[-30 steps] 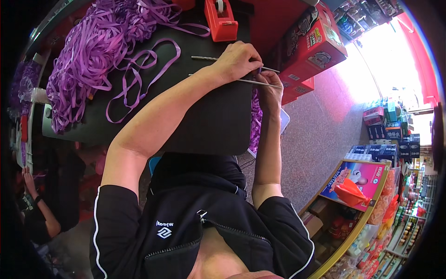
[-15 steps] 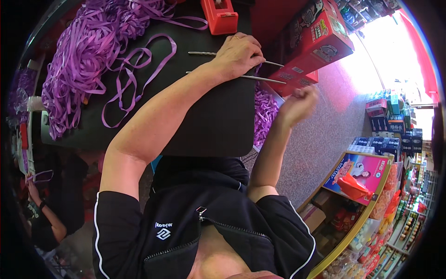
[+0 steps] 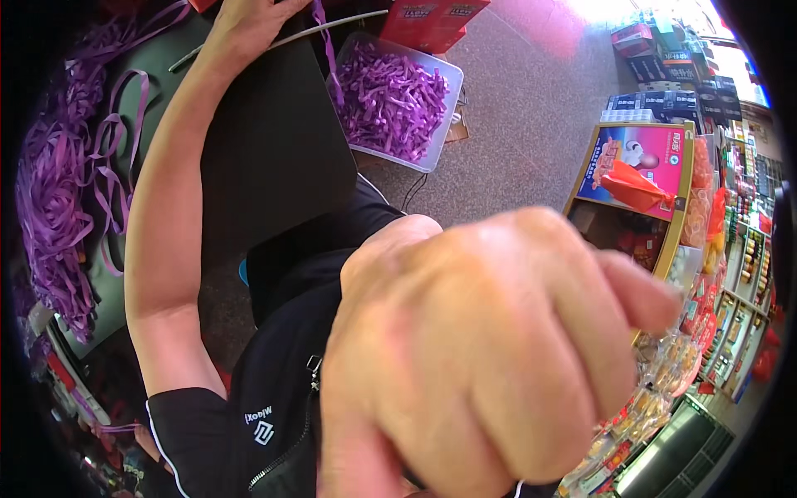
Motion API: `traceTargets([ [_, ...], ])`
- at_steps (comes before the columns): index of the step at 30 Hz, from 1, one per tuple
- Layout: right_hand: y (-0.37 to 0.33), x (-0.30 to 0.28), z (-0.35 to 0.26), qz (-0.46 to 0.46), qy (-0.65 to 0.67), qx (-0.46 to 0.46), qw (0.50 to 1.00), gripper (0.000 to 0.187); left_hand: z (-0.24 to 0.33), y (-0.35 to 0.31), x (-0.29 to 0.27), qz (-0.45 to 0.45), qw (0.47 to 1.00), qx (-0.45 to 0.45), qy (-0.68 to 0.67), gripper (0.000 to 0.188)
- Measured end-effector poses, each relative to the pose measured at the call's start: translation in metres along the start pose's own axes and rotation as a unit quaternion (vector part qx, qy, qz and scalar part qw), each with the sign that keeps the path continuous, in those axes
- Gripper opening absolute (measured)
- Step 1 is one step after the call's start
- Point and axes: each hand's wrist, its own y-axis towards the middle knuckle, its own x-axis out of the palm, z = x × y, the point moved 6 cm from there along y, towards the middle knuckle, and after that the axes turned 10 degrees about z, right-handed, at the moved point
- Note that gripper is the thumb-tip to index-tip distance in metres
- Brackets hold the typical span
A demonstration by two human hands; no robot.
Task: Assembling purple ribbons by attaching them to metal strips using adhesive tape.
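Observation:
My left hand (image 3: 253, 23) is at the top edge, over the black table, with its fingers drawn together and their tips cut off by the frame. A thin metal rod (image 3: 328, 27) runs past it, and a purple ribbon (image 3: 325, 46) hangs beside its thumb, down to a bin of purple ribbon pieces (image 3: 398, 104). What the left fingers hold is hidden. My right hand (image 3: 490, 357) is large and close in front, curled into a fist, back of the hand showing. Whatever lies inside it cannot be seen.
A heap of purple ribbon (image 3: 58, 207) covers the left of the black table (image 3: 266, 141). Beyond the bin stands a red box (image 3: 427, 23). To the right is a display counter (image 3: 681, 199) with packaged goods. A person's arm shows at the lower left.
My right hand has come from beside the rods up close to the view. The view has shifted, so my left hand and the rods appear farther up and left, and more of the bin shows.

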Motion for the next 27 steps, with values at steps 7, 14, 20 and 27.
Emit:
traceTargets([
  [7, -0.035, -0.076, -0.048, 0.067, -0.171, 0.023, 0.983, 0.05, 0.009, 0.004, -0.002, -0.009, 1.0, -0.024, -0.016, 0.017],
  [14, -0.106, -0.233, -0.106, 0.386, -0.73, 0.137, 0.548, 0.018, -0.003, -0.004, -0.002, -0.005, 0.999, -0.029, 0.013, 0.017],
  [20, -0.065, -0.271, -0.073, 0.288, -0.747, 0.091, 0.592, 0.021, -0.005, -0.005, -0.005, 0.009, 0.999, -0.027, 0.023, 0.018],
  [27, -0.081, -0.299, -0.071, 0.212, -0.831, 0.172, 0.485, 0.025, -0.013, -0.004, 0.001, 0.003, 0.999, -0.004, 0.052, 0.022],
])
